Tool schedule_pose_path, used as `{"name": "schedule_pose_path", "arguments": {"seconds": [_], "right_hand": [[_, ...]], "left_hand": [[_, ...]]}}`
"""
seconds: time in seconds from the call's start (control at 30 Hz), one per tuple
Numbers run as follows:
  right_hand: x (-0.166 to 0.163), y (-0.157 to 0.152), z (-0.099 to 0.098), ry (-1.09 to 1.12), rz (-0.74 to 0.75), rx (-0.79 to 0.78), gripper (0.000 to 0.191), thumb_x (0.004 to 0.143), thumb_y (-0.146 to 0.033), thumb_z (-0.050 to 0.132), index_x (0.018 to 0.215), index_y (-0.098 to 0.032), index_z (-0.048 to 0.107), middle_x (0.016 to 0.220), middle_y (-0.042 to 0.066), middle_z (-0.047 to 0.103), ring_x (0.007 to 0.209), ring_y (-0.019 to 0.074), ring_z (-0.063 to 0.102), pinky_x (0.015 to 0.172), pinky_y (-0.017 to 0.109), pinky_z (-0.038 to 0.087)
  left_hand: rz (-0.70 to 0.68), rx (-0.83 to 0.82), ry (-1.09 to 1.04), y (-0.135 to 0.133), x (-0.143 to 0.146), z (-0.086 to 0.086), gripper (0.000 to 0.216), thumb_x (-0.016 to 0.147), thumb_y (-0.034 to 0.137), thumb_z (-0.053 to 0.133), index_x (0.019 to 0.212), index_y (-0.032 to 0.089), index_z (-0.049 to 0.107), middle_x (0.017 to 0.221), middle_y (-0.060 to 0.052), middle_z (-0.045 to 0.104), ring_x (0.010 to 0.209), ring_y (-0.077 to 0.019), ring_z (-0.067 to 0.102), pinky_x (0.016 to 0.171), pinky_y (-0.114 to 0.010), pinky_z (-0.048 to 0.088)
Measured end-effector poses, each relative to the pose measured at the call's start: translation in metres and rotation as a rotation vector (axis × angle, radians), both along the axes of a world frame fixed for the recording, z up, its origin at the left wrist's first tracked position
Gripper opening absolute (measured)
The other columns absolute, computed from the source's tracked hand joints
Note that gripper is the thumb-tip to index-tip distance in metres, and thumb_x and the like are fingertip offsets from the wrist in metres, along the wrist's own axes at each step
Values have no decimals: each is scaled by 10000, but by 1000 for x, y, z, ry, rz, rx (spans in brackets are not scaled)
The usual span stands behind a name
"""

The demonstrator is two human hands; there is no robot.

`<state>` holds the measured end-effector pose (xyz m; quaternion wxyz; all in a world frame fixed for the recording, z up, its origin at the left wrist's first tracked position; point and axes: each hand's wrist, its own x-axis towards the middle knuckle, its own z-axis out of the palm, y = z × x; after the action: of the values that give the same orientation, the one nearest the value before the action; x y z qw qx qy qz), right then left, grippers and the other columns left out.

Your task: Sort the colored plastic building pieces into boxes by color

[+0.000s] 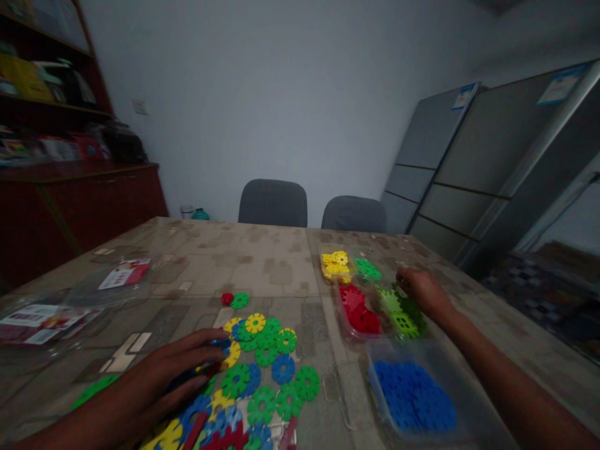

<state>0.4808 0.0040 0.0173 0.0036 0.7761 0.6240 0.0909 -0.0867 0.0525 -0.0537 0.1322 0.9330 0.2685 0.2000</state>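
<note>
My left hand (182,362) reaches over a loose heap of plastic snowflake discs on the table. Its fingers are stretched and somewhat apart, touching blue and yellow pieces at the heap's left side. Green discs (262,405), blue discs (283,369) and yellow discs (255,323) lie flat or overlapping, with red pieces (229,435) near the bottom edge. Over at the right, my right hand (417,289) is closed, fingers curled down, beside the light-green pieces (398,312) in a clear box. Whatever its fingertips hold is hidden.
Clear boxes hold yellow pieces (335,265), green pieces (368,269), red pieces (359,309) and blue pieces (415,397). Plastic packets (124,275) lie at the left. Two grey chairs (272,203) stand behind the table (197,250); a fridge (431,137) is at right.
</note>
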Motion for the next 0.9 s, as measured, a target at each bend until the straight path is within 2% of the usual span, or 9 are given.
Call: {"name": "schedule_pose_path", "arguments": {"seconds": [0.13, 0.27, 0.4, 0.47, 0.53, 0.6, 0.7, 0.77, 0.9], "right_hand": [[3, 2, -2, -10, -23, -112, 247, 1005, -362, 651, 1171, -181, 669, 1161, 64, 695, 961, 204, 692, 840, 404, 596], [5, 7, -3, -14, -49, -159, 253, 1002, -368, 656, 1174, -183, 669, 1161, 62, 696, 955, 203, 694, 835, 400, 597], [9, 3, 3, -27, -49, -87, 196, 1032, -326, 588, 1070, -177, 709, 1056, 69, 735, 936, 208, 704, 839, 375, 563], [11, -2, 5, -39, -39, -31, 246, 1044, -273, 513, 1044, -179, 740, 1026, 110, 756, 960, 236, 709, 839, 350, 527], [13, -8, 1, -50, -32, 16, 271, 1021, -244, 501, 1108, -181, 750, 1099, 154, 756, 1042, 275, 695, 859, 350, 504], [14, -12, -7, -55, -44, 41, 296, 963, -226, 573, 1215, -178, 721, 1215, 181, 727, 1122, 310, 671, 878, 373, 504], [14, -17, -21, -31, -73, 57, 402, 869, -166, 655, 1269, -154, 692, 1238, 211, 718, 1088, 329, 690, 859, 390, 524], [15, -17, -26, -4, -71, 77, 392, 880, -153, 631, 1269, -144, 686, 1180, 209, 740, 1044, 309, 708, 877, 380, 526], [15, -15, -25, 41, -51, 131, 394, 976, -247, 547, 1342, -134, 641, 1215, 198, 738, 1128, 296, 700, 960, 365, 514]], "left_hand": [[-1, 13, 2, -2, 2, 0, 390, 962, 302, 647, 1333, 418, 680, 1478, 11, 610, 1268, -260, 652, 1022, -302, 552], [-19, 52, -22, -5, 6, 7, 357, 954, 311, 647, 1296, 392, 707, 1428, -5, 654, 1220, -253, 685, 1001, -288, 561], [-10, 20, -25, -7, 7, 12, 333, 968, 318, 638, 1282, 396, 716, 1436, 8, 649, 1217, -243, 689, 1005, -267, 557], [0, 4, -23, -7, 6, 10, 340, 979, 323, 629, 1299, 409, 704, 1457, 19, 631, 1247, -243, 668, 1024, -273, 547], [5, -3, -24, -6, 4, 6, 354, 982, 323, 624, 1316, 419, 692, 1472, 22, 617, 1275, -253, 648, 1035, -289, 545], [4, -7, -17, -4, 2, 3, 373, 975, 315, 629, 1328, 426, 684, 1480, 19, 609, 1285, -263, 640, 1038, -303, 545], [-4, -14, -12, -3, 1, 3, 397, 960, 305, 641, 1335, 429, 679, 1477, 14, 611, 1263, -269, 656, 1033, -304, 547], [-6, -28, -18, -3, 0, 4, 399, 956, 305, 640, 1333, 429, 682, 1475, 16, 613, 1261, -271, 657, 1033, -302, 546], [3, -27, -13, -3, 2, 5, 367, 956, 309, 639, 1296, 431, 705, 1466, 22, 622, 1267, -267, 654, 1036, -307, 547]]}}
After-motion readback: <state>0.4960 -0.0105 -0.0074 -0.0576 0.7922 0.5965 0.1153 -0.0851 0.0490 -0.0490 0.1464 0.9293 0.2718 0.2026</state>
